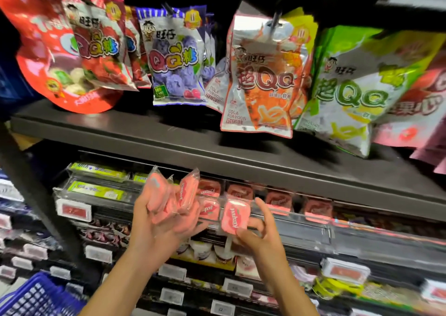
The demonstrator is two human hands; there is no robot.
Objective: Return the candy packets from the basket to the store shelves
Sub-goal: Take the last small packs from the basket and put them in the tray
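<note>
1. Pinched in the right hand is a single pink candy packet, thumb low on its bottom edge and fingers curled up behind it; the grip is clamped on that one packet and nothing else.
2. Left hand grips a bunch of pink packets, fanned upward, fingers wrapped round their lower ends.
3. Landmark: the clear shelf tray holding the row of matching pink packets. The single packet sits just in front of the tray's left end, nearly at its front lip.
4. Its long axis stands upright with a slight tilt, face toward the camera, much as the stocked packets seem to stand.
5. The right hand is the nearer one to the tray; the bunch hangs just left of it.
6. Judgement: the coming move is a short push forward and a little up, over the lip.
7. The blue basket sits well below and left of the tray.
</note>
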